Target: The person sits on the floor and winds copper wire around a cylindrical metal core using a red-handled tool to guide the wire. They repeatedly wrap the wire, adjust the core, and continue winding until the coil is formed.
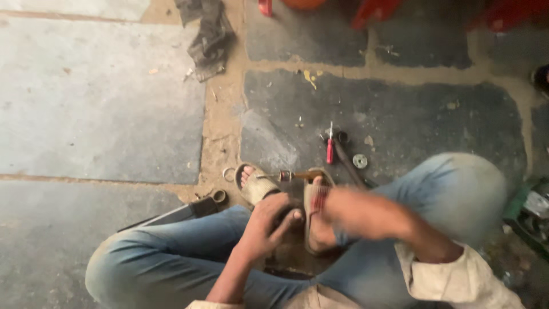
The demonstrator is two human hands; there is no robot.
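Dark metal bar lies on the stone floor at left. Left hand curls closed over a dark part between the sandalled feet. Brown-handled tool crosses above it; looks rigid, light, best gripped at handle. Right hand blurred, grip unreadable. Red-handled screwdriver beyond.

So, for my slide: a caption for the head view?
Seated person's left hand and blurred right hand work between sandalled feet on stone floor.
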